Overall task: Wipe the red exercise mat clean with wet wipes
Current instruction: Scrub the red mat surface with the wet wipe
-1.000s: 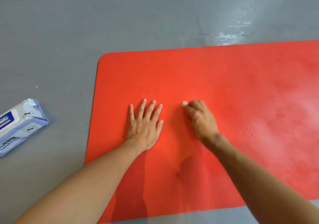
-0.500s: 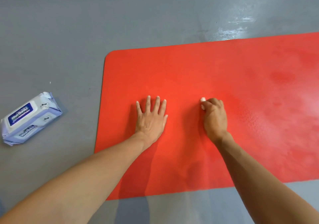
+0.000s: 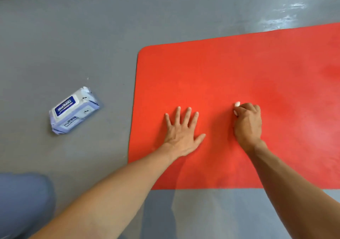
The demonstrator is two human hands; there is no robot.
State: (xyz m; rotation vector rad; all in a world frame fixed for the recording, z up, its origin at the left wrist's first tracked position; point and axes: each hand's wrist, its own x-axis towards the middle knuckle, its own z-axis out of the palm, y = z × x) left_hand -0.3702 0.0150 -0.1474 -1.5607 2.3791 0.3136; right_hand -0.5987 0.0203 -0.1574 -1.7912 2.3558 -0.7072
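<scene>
Head view looks down past a knee in blue cloth [image 3: 22, 202] at the near left, then along two bare forearms reaching out over the grey floor [image 3: 73, 36] onto the red exercise mat [image 3: 220, 73]. One mat lies flat on that floor, its rounded left end in sight and its right side running out of frame. On it, the left hand [image 3: 181, 133] rests palm down with fingers spread and straight, holding nothing, apparently bracing. Just beside it, the right hand [image 3: 248, 122] is clenched around a balled wet wipe [image 3: 237, 104], of which only small white bits peek out past the knuckles, pressed against the mat.

I'd judge the wiping to be under way rather than finished: the mat to the right looks patchy and slightly sheened, perhaps damp, while the stretch near the left edge looks even and dry. How much of the hidden right part remains, I cannot tell.

Farther off to the left, well apart from the mat, one pack of wet wipes [image 3: 73, 110] lies on the floor with its lid closed. Beyond, a bright glare shines on the floor [image 3: 283, 16].
</scene>
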